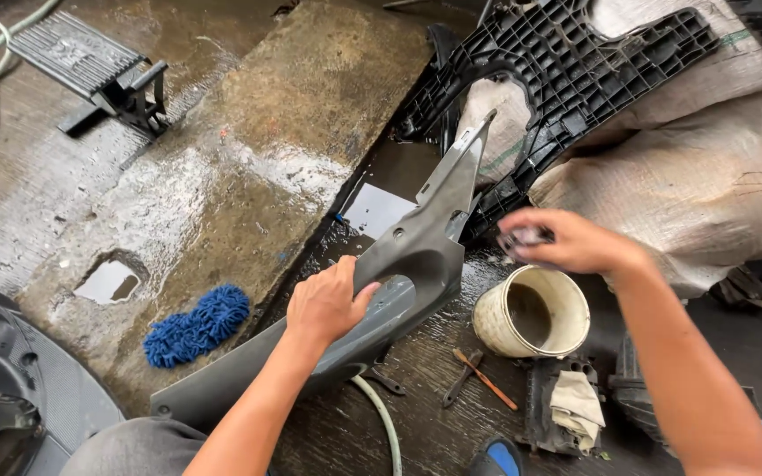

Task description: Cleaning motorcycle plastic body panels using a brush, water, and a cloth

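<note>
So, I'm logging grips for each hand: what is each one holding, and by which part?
The left hand grips the grey plastic panel by its upper edge, near the middle. The right hand pinches a small blurred object above the bucket.

The left hand point(326, 304) grips the edge of a long grey plastic panel point(416, 256) that runs from seven o'clock up toward one o'clock. The right hand point(566, 240) hovers over a dirty white bucket point(531, 313) at four o'clock, fingers closed on a small blurred thing. A blue wash mitt point(196, 326) lies on wet concrete at eight o'clock. A black ribbed panel point(575, 70) rests on sacks point(698, 185) at one o'clock.
</note>
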